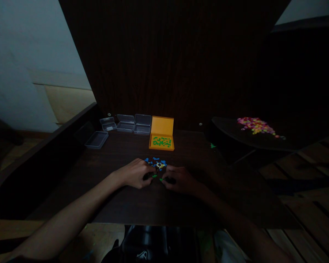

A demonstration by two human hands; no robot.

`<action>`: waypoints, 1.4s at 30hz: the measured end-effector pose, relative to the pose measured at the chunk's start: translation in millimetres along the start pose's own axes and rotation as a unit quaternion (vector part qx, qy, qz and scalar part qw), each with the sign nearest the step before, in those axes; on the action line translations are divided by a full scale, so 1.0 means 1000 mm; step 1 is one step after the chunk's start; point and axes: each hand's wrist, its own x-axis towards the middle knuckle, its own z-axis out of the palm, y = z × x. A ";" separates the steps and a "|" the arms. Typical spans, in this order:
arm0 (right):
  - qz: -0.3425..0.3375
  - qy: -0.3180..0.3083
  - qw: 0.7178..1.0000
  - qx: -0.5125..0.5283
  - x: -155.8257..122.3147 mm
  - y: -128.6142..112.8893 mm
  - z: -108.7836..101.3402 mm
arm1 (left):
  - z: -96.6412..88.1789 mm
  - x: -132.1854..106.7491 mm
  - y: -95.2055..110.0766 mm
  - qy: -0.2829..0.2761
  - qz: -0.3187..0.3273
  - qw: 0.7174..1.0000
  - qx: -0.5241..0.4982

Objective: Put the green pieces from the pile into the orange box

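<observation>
A small heap of blue, yellow and green pieces (pixel 157 164) lies on the dark table (pixel 126 204) between my hands. My left hand (pixel 134 172) rests beside it with fingers curled toward the heap. My right hand (pixel 179 179) sits on the other side, fingers bent and pinched near a green piece (pixel 161 179). The light is dim, so what the fingertips hold is unclear. Behind the heap stands an open orange box (pixel 161 134) with several green pieces in its tray.
Several clear plastic boxes (pixel 126 124) stand at the back left, one tray (pixel 96 139) apart from them. A pile of pink and yellow pieces (pixel 256 125) lies on a dark side surface at the right. One loose green piece (pixel 213 146) sits near the table's right edge.
</observation>
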 end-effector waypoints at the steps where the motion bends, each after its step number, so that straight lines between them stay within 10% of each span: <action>1: -0.002 0.001 1.000 0.000 0.000 0.000 0.000 | 0.000 0.000 0.000 0.000 0.000 1.000 -0.003; 42: -0.031 -0.026 0.997 -0.070 -0.001 -0.005 -0.005 | -0.012 -0.004 -0.003 -0.008 -0.023 1.000 -0.013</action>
